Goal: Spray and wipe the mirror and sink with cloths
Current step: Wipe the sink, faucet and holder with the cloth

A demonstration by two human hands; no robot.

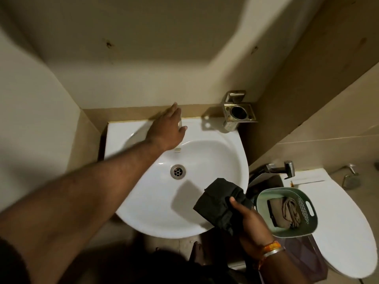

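The dark cloth [220, 203], soft, light and limp at lower centre over the sink [205, 156] rim, is bunched in the right hand [249, 219]; the left hand [167, 130], fingers extended, reaches the tap at centre.

The bowl of the round white ceramic sink [205, 160] lies open at mid-frame around its metal drain [178, 171]. At its back rim, the outstretched left hand [167, 130] covers the tap area. A square metal wall holder [238, 114] crowds the upper-right corner. Lower right, a green perforated plastic basket [287, 212] on the white toilet lid [338, 222] sits just beside the rim.
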